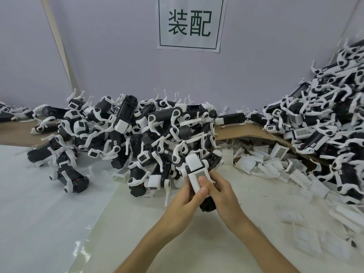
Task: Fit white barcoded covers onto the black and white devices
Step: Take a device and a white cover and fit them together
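Observation:
Both hands hold one black and white device just in front of the big middle pile. A white barcoded cover lies on top of the device. My left hand grips the device from the left, its thumb pressing on the cover's near end. My right hand wraps around the device from the right, fingers curled beside the cover. The device's black lower end pokes out below the hands.
A large heap of devices fills the middle and left of the table. Another heap rises at the right. Loose white covers are strewn at right, over a cardboard sheet. A paper sign hangs on the wall.

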{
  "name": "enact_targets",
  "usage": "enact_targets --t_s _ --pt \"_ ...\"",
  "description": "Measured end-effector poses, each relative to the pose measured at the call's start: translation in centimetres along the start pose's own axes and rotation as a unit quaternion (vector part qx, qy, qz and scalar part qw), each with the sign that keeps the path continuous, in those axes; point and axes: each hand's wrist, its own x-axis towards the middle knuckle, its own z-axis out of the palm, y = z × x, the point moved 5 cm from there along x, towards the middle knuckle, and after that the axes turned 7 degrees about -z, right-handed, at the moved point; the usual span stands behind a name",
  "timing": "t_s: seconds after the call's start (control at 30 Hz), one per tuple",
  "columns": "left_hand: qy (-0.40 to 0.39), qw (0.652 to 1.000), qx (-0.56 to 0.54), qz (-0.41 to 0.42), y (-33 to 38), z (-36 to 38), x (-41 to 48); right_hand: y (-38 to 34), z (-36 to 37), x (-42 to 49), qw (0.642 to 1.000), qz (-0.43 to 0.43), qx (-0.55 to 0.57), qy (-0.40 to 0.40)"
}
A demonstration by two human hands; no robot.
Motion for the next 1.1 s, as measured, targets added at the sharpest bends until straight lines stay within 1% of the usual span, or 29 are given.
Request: enact_targets --t_s 0.07,0.23,0.37,0.43,0.63,0.77,0.87,1.0,1.1 --pt "0.006 1.0 0.003 0.006 -0.1 -0.2 0.1 0.1 0.2 0.0 1.0 0.01 0.006 -0.012" --pt "-0.01 1.0 -0.025 0.004 -0.2 -0.7 0.1 0.3 0.4 -0.2 0.996 0.032 0.032 -0.075" --pt "-0.002 0.999 -0.047 0.019 0.2 -1.0 0.0 0.6 0.3 -0.4 0.992 0.051 0.062 -0.096" --pt "0.01 0.998 -0.05 0.029 0.4 -1.0 0.0 0.7 0.4 -0.3 0.994 0.035 0.047 -0.093" --pt "0.034 0.997 -0.046 0.046 0.5 -0.6 -0.1 0.5 0.4 -0.1 0.999 -0.017 0.001 -0.042" --pt "0.059 0.995 -0.051 0.054 0.9 -0.8 -0.1 0.2 0.7 -0.3 0.998 -0.037 -0.009 -0.048" --pt "0.073 0.991 -0.108 0.028 0.9 -1.3 0.1 0.4 1.2 -0.3 0.997 -0.025 0.007 -0.073" --pt "0.074 0.972 -0.221 -0.032 0.4 -2.0 0.1 0.3 1.9 -0.6 0.99 -0.004 0.026 -0.139" --pt "0.062 0.964 -0.255 -0.043 0.1 -2.1 0.1 0.4 1.9 -0.8 0.989 0.003 0.032 -0.146"
